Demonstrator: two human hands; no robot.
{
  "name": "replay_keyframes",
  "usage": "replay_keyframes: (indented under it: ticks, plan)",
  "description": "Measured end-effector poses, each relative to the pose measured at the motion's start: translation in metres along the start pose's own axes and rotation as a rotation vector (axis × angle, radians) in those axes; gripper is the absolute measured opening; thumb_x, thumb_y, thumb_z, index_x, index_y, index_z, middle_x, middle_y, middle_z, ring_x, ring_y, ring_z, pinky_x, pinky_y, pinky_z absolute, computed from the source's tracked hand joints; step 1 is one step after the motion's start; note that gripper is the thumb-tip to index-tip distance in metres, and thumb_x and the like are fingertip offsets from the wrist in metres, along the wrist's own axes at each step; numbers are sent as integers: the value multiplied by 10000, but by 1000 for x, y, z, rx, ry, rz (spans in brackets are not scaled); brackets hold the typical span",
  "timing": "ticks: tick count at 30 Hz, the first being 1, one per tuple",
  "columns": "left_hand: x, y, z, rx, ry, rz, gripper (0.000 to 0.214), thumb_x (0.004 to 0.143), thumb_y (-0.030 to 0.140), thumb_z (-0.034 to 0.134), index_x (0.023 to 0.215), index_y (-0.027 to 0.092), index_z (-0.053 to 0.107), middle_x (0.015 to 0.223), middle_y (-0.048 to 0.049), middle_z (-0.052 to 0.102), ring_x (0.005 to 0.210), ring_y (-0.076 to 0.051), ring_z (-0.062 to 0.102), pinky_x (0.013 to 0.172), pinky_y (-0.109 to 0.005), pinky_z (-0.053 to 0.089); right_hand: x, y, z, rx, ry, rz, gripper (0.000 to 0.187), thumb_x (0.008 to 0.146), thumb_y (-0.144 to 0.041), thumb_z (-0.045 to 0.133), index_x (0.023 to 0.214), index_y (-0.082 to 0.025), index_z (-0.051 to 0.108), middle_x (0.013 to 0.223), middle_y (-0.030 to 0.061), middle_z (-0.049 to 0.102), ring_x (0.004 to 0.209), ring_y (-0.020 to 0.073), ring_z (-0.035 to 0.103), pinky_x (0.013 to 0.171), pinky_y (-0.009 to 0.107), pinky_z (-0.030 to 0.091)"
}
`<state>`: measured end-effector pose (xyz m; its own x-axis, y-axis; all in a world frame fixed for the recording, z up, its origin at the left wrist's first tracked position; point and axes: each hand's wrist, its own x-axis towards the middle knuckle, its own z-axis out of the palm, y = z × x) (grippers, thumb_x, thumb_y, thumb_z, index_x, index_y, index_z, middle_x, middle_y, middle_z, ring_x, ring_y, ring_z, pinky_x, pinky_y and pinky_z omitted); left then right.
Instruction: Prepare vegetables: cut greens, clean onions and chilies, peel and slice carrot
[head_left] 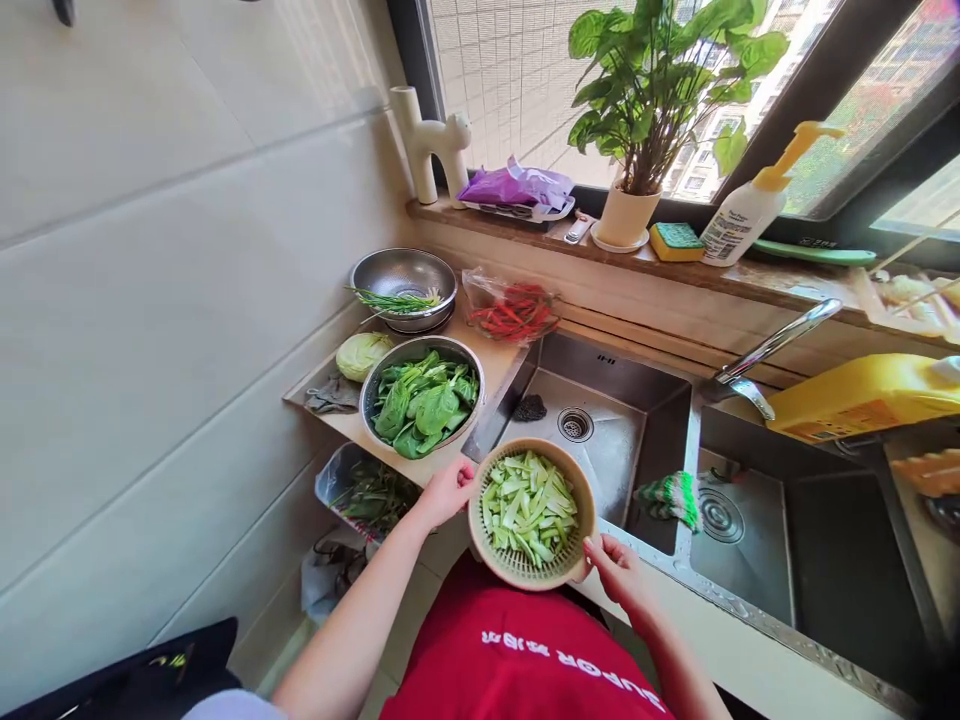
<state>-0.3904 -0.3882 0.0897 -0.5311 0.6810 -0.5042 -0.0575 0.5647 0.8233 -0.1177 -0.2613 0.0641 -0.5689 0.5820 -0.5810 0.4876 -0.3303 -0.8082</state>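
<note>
A round beige colander (589, 490) full of pale green sliced vegetable pieces (529, 508) is held between my two hands, in front of the red apron and at the sink's front edge. My left hand (450, 490) grips its left rim with curled fingers. On the lower right rim, my right hand (613, 565) pinches with the thumb on top. Left of the colander, a metal bowl (365, 405) of dark green leaves (427, 400) rests on the counter, close to my left hand but apart from it.
A double sink (600, 440) holds a dark scouring pad (530, 407) and a green-white cloth (671, 498) over its divider. Behind are a steel colander with green stalks (405, 290), a cabbage (362, 355) and bagged red chillies (514, 312). A faucet (780, 345) and yellow jug (862, 395) stand right.
</note>
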Motion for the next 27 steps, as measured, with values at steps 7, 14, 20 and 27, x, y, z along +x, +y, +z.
replay_keyframes:
  ticks: [7, 14, 20, 27]
  plan:
    - [-41, -20, 7, -459, -147, -145, 364, 702, 393, 644, 995, 212, 526, 788, 11, 575, 713, -108, 549, 683, -261, 459, -5, -29, -13, -343, 241, -164, 467, 668, -581, 573, 522, -203, 341, 500, -55, 340, 521, 99, 313, 488, 225, 245]
    - [-50, -25, 25, -786, -212, -55, 491, 670, 191, 702, 1126, 220, 522, 892, -29, 601, 807, -131, 561, 717, -256, 459, -1, -39, -27, -137, 134, -104, 405, 666, -569, 577, 615, -203, 411, 539, -62, 388, 490, 81, 313, 459, 213, 248]
    - [-52, -30, 46, -973, -394, -45, 716, 623, 94, 702, 1256, 303, 439, 1054, -43, 584, 928, -177, 561, 795, -317, 453, 7, -19, -44, -34, 9, 94, 467, 653, -652, 535, 625, -210, 386, 441, -91, 353, 392, 53, 242, 407, 206, 180]
    - [-43, -29, 61, -765, -153, 56, 761, 561, 58, 701, 1265, 216, 459, 807, 9, 583, 725, -103, 509, 697, -227, 403, 3, -35, -51, -17, 66, 123, 478, 642, -662, 544, 608, -224, 356, 418, -111, 269, 371, 52, 198, 397, 212, 154]
